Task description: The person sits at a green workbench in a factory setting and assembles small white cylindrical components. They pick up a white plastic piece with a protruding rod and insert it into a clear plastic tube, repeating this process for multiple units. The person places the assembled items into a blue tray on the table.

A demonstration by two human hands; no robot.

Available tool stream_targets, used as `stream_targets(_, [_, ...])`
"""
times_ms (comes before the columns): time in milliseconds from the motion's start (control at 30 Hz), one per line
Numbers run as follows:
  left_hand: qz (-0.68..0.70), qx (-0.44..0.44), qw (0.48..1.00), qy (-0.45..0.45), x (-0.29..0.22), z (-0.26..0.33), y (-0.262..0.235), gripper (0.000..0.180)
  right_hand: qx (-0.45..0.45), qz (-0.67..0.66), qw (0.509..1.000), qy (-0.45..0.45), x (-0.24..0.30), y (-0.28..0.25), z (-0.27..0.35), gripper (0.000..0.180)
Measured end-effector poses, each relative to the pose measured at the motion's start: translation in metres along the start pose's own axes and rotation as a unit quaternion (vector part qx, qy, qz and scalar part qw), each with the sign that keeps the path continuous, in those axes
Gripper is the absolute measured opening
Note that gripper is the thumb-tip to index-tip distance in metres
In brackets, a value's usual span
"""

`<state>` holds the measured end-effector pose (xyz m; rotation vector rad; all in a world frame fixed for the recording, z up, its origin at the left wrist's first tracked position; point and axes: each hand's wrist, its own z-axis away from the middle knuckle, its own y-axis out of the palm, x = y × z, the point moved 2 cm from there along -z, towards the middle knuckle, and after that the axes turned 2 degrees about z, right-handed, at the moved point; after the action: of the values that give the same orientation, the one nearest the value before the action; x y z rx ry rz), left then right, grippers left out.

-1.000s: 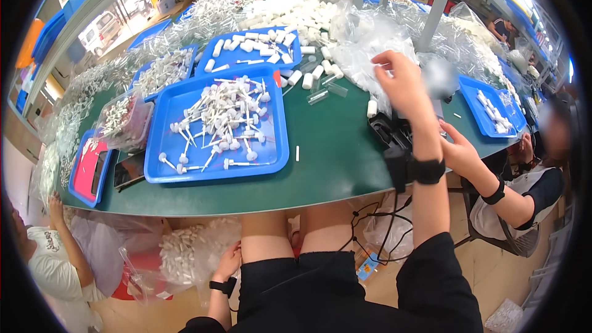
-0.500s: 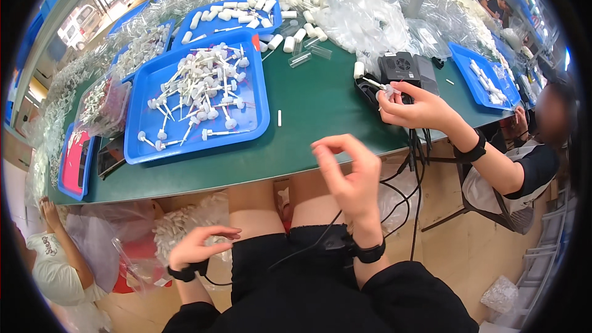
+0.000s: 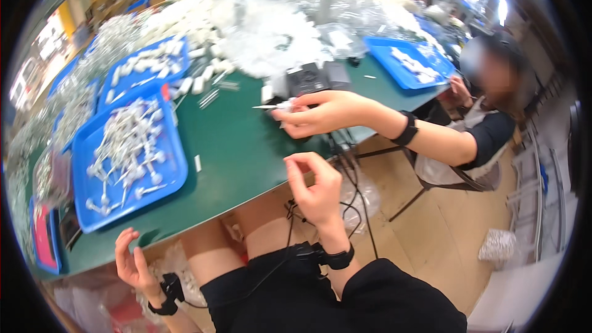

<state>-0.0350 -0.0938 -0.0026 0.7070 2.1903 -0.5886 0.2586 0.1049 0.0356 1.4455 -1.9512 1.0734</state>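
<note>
Nearest, the left hand (image 3: 132,265) hangs open and empty below the green table (image 3: 246,148) edge. The right hand (image 3: 314,188), fingers curled around nothing visible, hovers just off that edge. Farther on the table, a co-worker's hands (image 3: 311,114) pinch a small white part (image 3: 277,106), partly hidden; left of it sits a blue tray (image 3: 176,169) of white pieces.

The right hand (image 3: 317,188), which reached high over the green table (image 3: 246,148) a second ago, has drawn back to the table's near edge, fingers curled and empty. The left hand (image 3: 132,265) has lifted from beside the thigh to just under the table edge, fingers spread. A co-worker's hand (image 3: 317,114) has pushed further across the table, pinching a thin white stick (image 3: 271,106). The view has swung rightward.
</note>
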Motion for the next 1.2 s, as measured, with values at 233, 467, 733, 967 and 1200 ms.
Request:
stream_targets(233, [-0.037, 0.015, 0.999, -0.010, 0.013, -0.012, 0.022, 0.024, -0.002, 0.062, 0.998, -0.017, -0.020, -0.013, -0.004, 0.004])
stream_targets(467, [-0.045, 0.046, 0.998, 0.024, 0.011, -0.028, 0.034, 0.024, 0.028, 0.096, 0.994, -0.034, -0.021, -0.011, -0.001, 0.004])
stream_targets(733, [0.125, 0.015, 0.991, -0.039, 0.027, -0.024, 0.018, 0.023, 0.035, 0.122, 0.991, -0.046, -0.025, -0.009, -0.003, 0.003])
stream_targets(967, [0.129, 0.035, 0.991, -0.023, 0.028, -0.024, 0.019, 0.023, 0.048, 0.147, 0.986, -0.060, -0.023, -0.002, -0.002, 0.003])
stream_targets(1200, [-0.023, 0.083, 0.996, 0.001, 0.009, -0.026, 0.045, 0.020, 0.063, 0.171, 0.981, -0.068, -0.024, -0.002, -0.001, 0.004])
